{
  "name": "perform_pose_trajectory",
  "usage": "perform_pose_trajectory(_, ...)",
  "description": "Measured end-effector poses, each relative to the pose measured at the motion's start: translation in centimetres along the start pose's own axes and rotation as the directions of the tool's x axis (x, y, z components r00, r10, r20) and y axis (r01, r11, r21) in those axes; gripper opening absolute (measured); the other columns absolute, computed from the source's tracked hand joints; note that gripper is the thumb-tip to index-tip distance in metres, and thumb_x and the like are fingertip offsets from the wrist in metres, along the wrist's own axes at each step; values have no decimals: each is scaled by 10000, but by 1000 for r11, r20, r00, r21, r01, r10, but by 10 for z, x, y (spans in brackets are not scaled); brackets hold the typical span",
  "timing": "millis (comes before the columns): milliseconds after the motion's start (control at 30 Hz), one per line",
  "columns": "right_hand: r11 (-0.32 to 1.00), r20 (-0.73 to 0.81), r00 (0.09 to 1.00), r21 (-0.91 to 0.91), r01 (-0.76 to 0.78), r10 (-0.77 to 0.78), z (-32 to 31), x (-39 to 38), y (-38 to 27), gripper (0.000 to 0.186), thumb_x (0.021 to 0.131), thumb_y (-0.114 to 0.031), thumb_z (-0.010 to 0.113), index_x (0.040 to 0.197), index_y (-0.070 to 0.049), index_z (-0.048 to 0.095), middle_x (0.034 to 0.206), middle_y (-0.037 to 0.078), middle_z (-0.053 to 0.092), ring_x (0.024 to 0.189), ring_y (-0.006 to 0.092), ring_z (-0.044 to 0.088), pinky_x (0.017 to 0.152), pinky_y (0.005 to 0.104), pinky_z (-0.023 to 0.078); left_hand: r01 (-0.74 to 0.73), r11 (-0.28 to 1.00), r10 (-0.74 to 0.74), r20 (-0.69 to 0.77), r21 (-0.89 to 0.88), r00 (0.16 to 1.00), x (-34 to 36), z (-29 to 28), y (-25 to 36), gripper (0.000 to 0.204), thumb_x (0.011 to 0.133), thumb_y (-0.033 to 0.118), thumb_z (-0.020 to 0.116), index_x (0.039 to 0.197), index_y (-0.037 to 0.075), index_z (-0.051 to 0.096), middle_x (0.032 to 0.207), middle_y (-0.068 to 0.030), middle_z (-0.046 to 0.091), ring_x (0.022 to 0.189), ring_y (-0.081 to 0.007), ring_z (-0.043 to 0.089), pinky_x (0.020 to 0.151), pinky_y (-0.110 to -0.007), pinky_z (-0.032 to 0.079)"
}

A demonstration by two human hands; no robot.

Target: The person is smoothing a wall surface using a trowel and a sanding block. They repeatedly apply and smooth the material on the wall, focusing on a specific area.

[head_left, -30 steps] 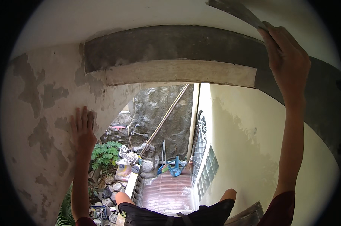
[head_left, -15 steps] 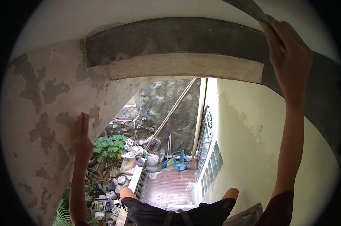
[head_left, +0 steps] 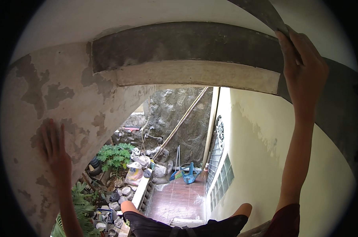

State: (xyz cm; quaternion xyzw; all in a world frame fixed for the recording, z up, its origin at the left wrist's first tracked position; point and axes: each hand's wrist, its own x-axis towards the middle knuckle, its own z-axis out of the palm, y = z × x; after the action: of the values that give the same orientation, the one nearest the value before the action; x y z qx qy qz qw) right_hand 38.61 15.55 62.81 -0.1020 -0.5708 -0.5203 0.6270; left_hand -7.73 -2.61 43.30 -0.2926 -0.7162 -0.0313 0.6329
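My left hand (head_left: pixel 54 150) lies with fingers stretched out on the patchy wall (head_left: pixel 36 91) at the left, among grey areas of worn plaster. High at the right, my right hand (head_left: pixel 303 73) grips a thin dark flat blade (head_left: pixel 262 14), which reaches up past the top of the picture against the pale surface overhead. A curved dark grey band (head_left: pixel 175 43) crosses ahead, with a beige strip (head_left: pixel 195 73) under it. My bare knees and black shorts (head_left: pixel 179 225) show at the bottom.
Below are a tiled walkway (head_left: pixel 173 199), blue plastic items (head_left: pixel 190 173), leafy plants (head_left: pixel 112 154), rubble and sacks (head_left: pixel 135 175) along a ledge. Long poles (head_left: pixel 183 120) lean by a rock wall (head_left: pixel 167 106). A cream wall (head_left: pixel 254 166) with glass blocks and a metal grille stands at the right.
My left hand has slid leftward along the wall. My right hand has stayed high with the blade, which has shifted slightly rightward and tilted.
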Motion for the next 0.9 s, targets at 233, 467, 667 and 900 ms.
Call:
perform_pose_trajectory(233,994,110,988,-14,-106,107,9,-31,7,146,880,-165,693,993,-78,724,749,6,657,547,91,562,494,252,431,6,1000,-6,5,28,1000,6,5,5,821,736,-89,536,1468,250,385,1588,-5,251,1457,-255,245,1167,-497,242)
perform_pose_trajectory(467,986,302,940,15,-169,157,30,-69,19,135,875,-188,692,964,-91,722,729,10,640,536,118,563,497,260,440,23,1000,-22,17,-9,1000,2,9,7,705,776,-46,539,1421,225,446,1588,-14,247,1459,-270,234,1151,-492,265)
perform_pose_trajectory(667,983,351,923,29,-180,158,49,-91,22,129,896,-209,658,965,-115,714,761,17,649,580,172,613,516,296,469,18,999,-16,-33,40,999,3,12,9,691,768,-16,549,1409,227,464,1586,-1,256,1453,-267,254,1146,-501,271)
perform_pose_trajectory(900,968,424,901,170,-185,97,80,-101,11,119,901,-209,648,937,-107,698,804,29,672,629,204,652,548,314,501,23,1000,-22,-43,14,999,0,16,8,691,761,3,561,1407,229,468,1585,4,259,1450,-260,261,1152,-496,268)
